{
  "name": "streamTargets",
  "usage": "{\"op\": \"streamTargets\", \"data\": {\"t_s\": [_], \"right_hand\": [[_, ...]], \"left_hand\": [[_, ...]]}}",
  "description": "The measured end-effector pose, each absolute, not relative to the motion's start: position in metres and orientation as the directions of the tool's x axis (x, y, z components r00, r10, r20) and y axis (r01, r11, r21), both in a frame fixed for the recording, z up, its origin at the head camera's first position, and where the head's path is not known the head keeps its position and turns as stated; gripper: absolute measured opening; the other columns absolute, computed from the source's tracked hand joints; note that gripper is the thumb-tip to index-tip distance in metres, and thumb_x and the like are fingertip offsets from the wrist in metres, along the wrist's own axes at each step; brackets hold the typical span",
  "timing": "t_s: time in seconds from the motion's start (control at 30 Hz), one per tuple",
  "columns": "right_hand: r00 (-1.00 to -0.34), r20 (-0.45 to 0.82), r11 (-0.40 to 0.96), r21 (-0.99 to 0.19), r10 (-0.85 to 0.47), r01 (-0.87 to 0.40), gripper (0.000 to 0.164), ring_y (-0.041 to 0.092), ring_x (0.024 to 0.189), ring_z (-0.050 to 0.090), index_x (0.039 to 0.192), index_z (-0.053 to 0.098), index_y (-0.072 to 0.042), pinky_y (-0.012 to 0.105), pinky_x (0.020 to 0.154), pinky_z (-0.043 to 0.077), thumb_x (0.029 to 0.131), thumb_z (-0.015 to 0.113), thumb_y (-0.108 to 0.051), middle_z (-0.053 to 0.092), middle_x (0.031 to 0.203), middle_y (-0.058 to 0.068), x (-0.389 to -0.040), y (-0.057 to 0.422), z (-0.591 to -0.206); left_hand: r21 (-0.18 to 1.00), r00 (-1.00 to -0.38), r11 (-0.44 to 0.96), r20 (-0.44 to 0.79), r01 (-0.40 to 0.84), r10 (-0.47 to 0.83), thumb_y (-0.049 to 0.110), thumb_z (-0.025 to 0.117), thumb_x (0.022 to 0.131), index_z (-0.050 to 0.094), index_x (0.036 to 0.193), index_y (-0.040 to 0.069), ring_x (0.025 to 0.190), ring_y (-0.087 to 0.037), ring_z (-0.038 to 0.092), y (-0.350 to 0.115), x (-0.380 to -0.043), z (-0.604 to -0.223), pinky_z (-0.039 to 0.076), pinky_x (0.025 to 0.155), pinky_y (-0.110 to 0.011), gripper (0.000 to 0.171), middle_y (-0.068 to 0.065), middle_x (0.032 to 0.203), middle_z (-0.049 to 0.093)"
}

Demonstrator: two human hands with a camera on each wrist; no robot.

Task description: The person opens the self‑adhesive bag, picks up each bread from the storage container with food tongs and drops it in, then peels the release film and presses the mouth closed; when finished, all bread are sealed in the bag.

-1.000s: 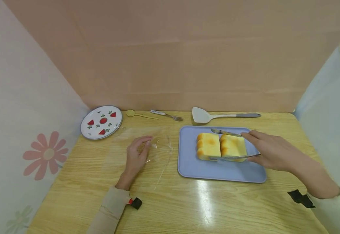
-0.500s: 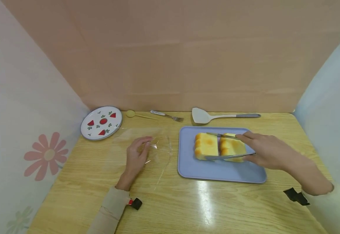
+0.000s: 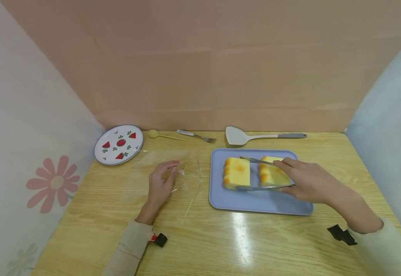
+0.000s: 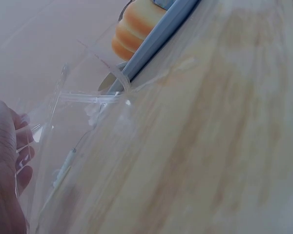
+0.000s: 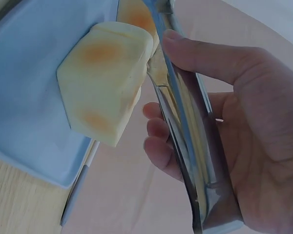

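Wood-grain tabletop (image 3: pixel 200 249) supports the blue tray (image 3: pixel 226 201), where my remote right hand (image 3: pixel 311 182) grips tongs (image 3: pixel 264 188) straddling the leftmost bread piece (image 3: pixel 237 172), which I judge light, soft and dentable, best held gently by opposite sides, while my left hand (image 3: pixel 161 182) pinches clear plastic (image 3: pixel 189 182).

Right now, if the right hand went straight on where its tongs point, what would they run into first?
Probably the left bread piece: it lies in line with the tongs in the right hand. The right bread piece is nearer the hand and, with depth unclear, might be brushed first.
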State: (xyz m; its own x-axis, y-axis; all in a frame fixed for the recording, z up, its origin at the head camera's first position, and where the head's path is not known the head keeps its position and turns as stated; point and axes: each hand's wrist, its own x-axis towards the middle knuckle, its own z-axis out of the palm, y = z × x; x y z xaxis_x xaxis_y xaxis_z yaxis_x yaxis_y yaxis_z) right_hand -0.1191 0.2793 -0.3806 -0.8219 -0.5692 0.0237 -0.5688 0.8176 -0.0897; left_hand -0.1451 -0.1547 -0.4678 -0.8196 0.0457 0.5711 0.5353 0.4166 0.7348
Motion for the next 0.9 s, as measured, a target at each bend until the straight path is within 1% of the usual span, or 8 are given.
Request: {"op": "streamTargets", "data": {"t_s": [0.13,0.27,0.37,0.5,0.6,0.73,0.83,0.9], "right_hand": [[-0.834,-0.010,0.829,-0.113,-0.552,-0.548,0.077,0.010,0.070,0.060,0.141,0.055,-0.001,0.035,0.057,0.053,0.079,0.088,-0.035,0.064,0.123,0.013,-0.118,0.281,-0.380],[-0.835,-0.024,0.829,-0.138,-0.549,-0.541,0.075,0.013,0.073,0.065,0.142,0.055,-0.002,0.041,0.063,0.057,0.083,0.085,-0.035,0.064,0.128,0.014,-0.118,0.282,-0.381],[-0.828,-0.012,0.822,-0.136,-0.560,-0.554,0.071,0.013,0.072,0.065,0.142,0.056,-0.003,0.043,0.065,0.057,0.084,0.084,-0.035,0.065,0.129,0.015,-0.119,0.283,-0.381],[-0.816,0.019,0.809,-0.123,-0.578,-0.575,0.068,0.011,0.070,0.064,0.140,0.059,-0.004,0.043,0.064,0.058,0.084,0.084,-0.034,0.067,0.127,0.014,-0.119,0.285,-0.380],[-0.809,0.040,0.801,-0.125,-0.586,-0.586,0.067,0.010,0.070,0.064,0.139,0.059,-0.004,0.043,0.066,0.058,0.084,0.084,-0.034,0.067,0.127,0.014,-0.118,0.285,-0.380],[-0.802,0.073,0.792,-0.129,-0.593,-0.597,0.068,0.012,0.074,0.067,0.140,0.058,-0.005,0.043,0.070,0.059,0.085,0.083,-0.035,0.067,0.130,0.012,-0.116,0.282,-0.381],[-0.791,0.109,0.784,-0.110,-0.602,-0.611,0.071,0.010,0.073,0.065,0.142,0.057,-0.006,0.038,0.065,0.058,0.084,0.084,-0.036,0.066,0.129,0.008,-0.116,0.277,-0.381],[-0.781,0.139,0.777,-0.096,-0.608,-0.622,0.073,0.008,0.072,0.063,0.143,0.056,-0.007,0.034,0.060,0.056,0.083,0.085,-0.035,0.067,0.125,0.006,-0.117,0.273,-0.381]], "left_hand": [[0.726,-0.813,0.427,0.581,0.539,0.039,-0.009,0.063,0.095,0.072,0.105,-0.009,0.110,-0.041,0.067,-0.156,-0.150,-0.476,0.049,0.102,-0.025,0.013,-0.024,0.112,0.072],[0.721,-0.810,0.439,0.585,0.536,0.028,-0.006,0.064,0.096,0.073,0.106,-0.005,0.109,-0.039,0.067,-0.161,-0.156,-0.490,0.050,0.101,-0.024,0.014,-0.021,0.113,0.073],[0.725,-0.815,0.442,0.578,0.529,0.028,0.000,0.065,0.098,0.075,0.108,0.001,0.110,-0.034,0.068,-0.166,-0.160,-0.497,0.051,0.100,-0.026,0.014,-0.015,0.114,0.074],[0.737,-0.825,0.431,0.564,0.520,0.032,0.007,0.066,0.099,0.076,0.110,0.007,0.113,-0.028,0.068,-0.168,-0.161,-0.500,0.051,0.102,-0.027,0.015,-0.008,0.117,0.074],[0.741,-0.829,0.427,0.558,0.518,0.037,0.010,0.065,0.100,0.076,0.111,0.009,0.115,-0.027,0.067,-0.168,-0.161,-0.499,0.051,0.103,-0.028,0.015,-0.007,0.118,0.074],[0.731,-0.824,0.442,0.565,0.520,0.034,-0.001,0.065,0.098,0.075,0.109,0.000,0.112,-0.034,0.067,-0.159,-0.152,-0.480,0.051,0.103,-0.031,0.015,-0.016,0.115,0.074],[0.723,-0.818,0.452,0.574,0.523,0.030,-0.008,0.064,0.095,0.073,0.107,-0.006,0.110,-0.039,0.067,-0.153,-0.144,-0.465,0.052,0.102,-0.031,0.015,-0.021,0.112,0.073],[0.722,-0.818,0.454,0.575,0.522,0.027,-0.008,0.064,0.095,0.073,0.107,-0.006,0.110,-0.038,0.067,-0.154,-0.144,-0.465,0.051,0.102,-0.030,0.014,-0.021,0.113,0.073]]}}
